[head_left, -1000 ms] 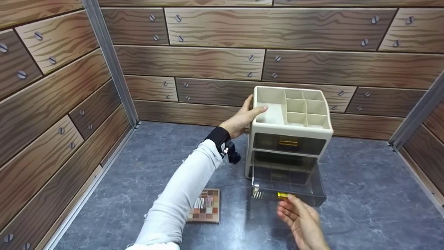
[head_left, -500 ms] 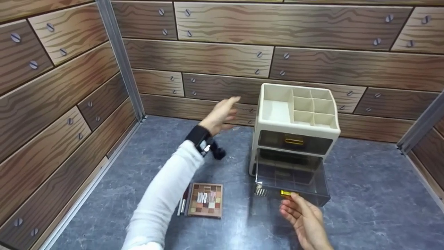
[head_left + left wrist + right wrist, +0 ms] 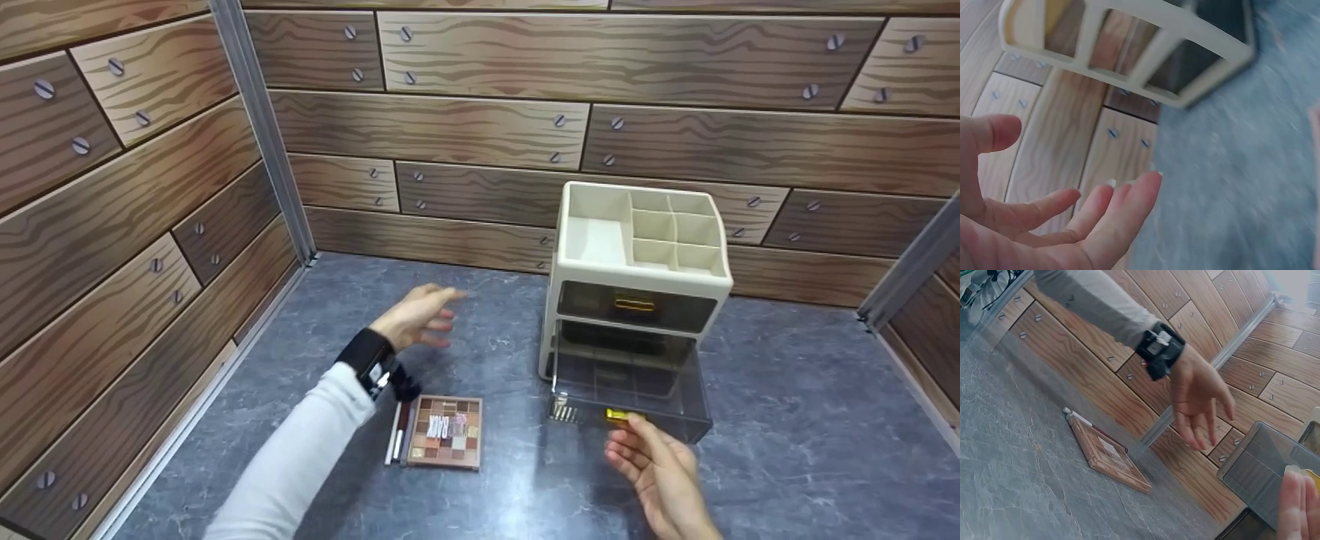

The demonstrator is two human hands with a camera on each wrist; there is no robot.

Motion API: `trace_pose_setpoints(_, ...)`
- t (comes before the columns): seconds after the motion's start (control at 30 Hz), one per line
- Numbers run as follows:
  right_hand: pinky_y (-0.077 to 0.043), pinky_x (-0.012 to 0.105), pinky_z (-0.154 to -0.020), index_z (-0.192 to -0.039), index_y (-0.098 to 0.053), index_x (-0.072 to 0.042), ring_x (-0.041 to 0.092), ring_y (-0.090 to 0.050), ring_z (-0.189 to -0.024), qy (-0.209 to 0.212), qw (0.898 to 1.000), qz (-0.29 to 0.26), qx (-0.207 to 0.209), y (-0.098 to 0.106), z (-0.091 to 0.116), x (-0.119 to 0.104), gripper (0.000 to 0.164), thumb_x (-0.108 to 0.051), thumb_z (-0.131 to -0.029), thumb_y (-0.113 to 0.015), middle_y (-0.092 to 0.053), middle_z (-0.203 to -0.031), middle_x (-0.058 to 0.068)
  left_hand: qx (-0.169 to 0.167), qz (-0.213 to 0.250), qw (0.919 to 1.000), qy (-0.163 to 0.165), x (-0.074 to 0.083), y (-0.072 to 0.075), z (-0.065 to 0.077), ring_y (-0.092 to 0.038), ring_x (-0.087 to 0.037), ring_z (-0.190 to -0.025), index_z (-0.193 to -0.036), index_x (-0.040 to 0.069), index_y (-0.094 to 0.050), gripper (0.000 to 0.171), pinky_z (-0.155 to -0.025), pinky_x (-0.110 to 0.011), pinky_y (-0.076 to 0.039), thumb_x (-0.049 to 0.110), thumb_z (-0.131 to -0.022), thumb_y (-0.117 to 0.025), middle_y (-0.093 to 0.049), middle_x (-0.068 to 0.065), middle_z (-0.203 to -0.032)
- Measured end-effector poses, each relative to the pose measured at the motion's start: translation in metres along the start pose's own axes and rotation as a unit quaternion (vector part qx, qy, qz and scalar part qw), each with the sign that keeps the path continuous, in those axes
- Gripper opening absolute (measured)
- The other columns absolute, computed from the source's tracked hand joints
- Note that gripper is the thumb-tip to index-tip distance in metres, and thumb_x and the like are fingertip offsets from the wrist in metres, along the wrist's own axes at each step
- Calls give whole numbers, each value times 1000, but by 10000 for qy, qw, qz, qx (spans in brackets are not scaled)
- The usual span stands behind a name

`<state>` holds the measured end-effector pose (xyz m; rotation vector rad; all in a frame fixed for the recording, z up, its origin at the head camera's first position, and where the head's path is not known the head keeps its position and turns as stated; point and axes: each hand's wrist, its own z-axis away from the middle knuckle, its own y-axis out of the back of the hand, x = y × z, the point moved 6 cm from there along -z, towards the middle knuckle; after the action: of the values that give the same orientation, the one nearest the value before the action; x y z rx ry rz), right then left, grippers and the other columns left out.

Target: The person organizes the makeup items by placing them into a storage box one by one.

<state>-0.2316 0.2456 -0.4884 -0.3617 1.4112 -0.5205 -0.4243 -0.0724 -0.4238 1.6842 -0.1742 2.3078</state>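
The cream desktop organizer (image 3: 637, 276) stands at right with its smoky clear lower drawer (image 3: 630, 375) pulled out and its upper drawer closed. My right hand (image 3: 660, 469) pinches the gold drawer handle (image 3: 617, 415) between thumb and fingers. My left hand (image 3: 420, 315) hovers over the tabletop, fingers spread and holding nothing, left of the organizer. In the left wrist view its fingers (image 3: 1123, 219) are apart from everything. Near the front lies an eyeshadow palette (image 3: 445, 433), with slim cosmetic tubes (image 3: 399, 433) alongside its left edge.
The organizer's top has open compartments (image 3: 600, 238). Wood-patterned walls (image 3: 465, 135) enclose the grey marbled tabletop (image 3: 495, 337) at the back and sides. A metal corner post (image 3: 266, 142) rises at the left rear.
My left hand has let go of the organizer's side and moved left and toward the front, over the tabletop. The right hand stays on the drawer handle.
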Motion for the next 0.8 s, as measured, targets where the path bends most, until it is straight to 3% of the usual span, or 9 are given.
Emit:
trace_pose_setpoints(0.13,-64,23,-75,-96,-73,-10,11,-75,-75,63,10000,-9,-27,-2,-2,-1,25,-14,-110,-53,-76,-82,2,-43,-520,9986,78,-19,13,13,-55,-48,-131,-152,-2,-39,57,-104,-57,-56,29,-107,-56,-47,-34,-149)
trace_pose_setpoints(0.27,-64,24,-74,-96,-74,-10,11,-75,-75,33,10000,3,25,-2,-3,0,24,-14,-110,-54,-76,-82,2,-8,-951,9953,155,-40,26,27,-61,-47,-122,-140,-3,-52,39,-97,-56,-59,16,-105,-56,-53,-34,-141)
trace_pose_setpoints(0.43,-64,24,-73,-95,-73,-9,11,-75,-74,-71,9997,116,214,4,-2,0,25,-15,-110,-54,-76,-80,2,224,-1281,9914,121,-62,36,43,-68,-38,-96,-122,-6,-58,28,-83,-51,-65,0,-96,-60,-63,-29,-119)
trace_pose_setpoints(0.57,-64,24,-74,-95,-71,-8,11,-75,-75,-55,9996,183,211,6,-2,1,24,-16,-110,-54,-75,-81,2,483,-1648,9851,100,-75,41,53,-65,-25,-75,-111,-5,-60,21,-68,-42,-67,-6,-91,-64,-63,-19,-96)
trace_pose_setpoints(0.8,-64,23,-74,-95,-72,-8,11,-75,-75,15,9999,153,73,2,-3,2,25,-14,-110,-53,-75,-81,2,658,-1949,9781,313,-96,48,64,-59,-20,-67,-104,-3,-57,30,-57,-35,-63,-12,-80,-71,-58,-11,-81)
